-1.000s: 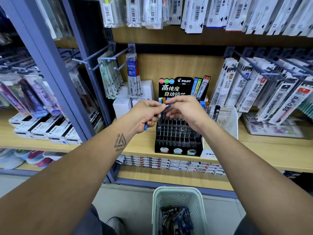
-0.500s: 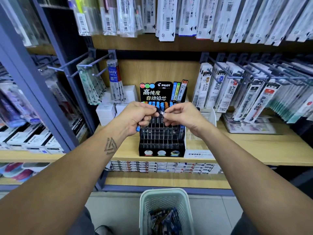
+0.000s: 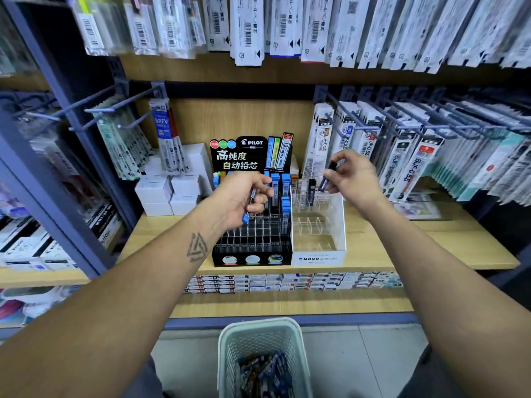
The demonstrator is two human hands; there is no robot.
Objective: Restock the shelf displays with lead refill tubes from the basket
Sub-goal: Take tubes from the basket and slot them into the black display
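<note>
The left hand (image 3: 244,196) grips blue-capped lead tubes (image 3: 249,206) over the black Pilot rack (image 3: 253,239). To its right, the right hand (image 3: 352,179) pinches one dark tube (image 3: 327,177), long axis near upright, above the clear Mono display (image 3: 319,225) just below it.

Left hand (image 3: 244,193) grips blue-capped tubes (image 3: 249,206) over black display (image 3: 253,239); right hand (image 3: 349,179) pinches dark tube (image 3: 327,177).

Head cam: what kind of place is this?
Most likely a stationery shop aisle. Barcoded refill packs hang on peg hooks, a black Pilot lead display stands beside a clear Mono rack on the wooden shelf, and a restocking basket sits on the floor.
</note>
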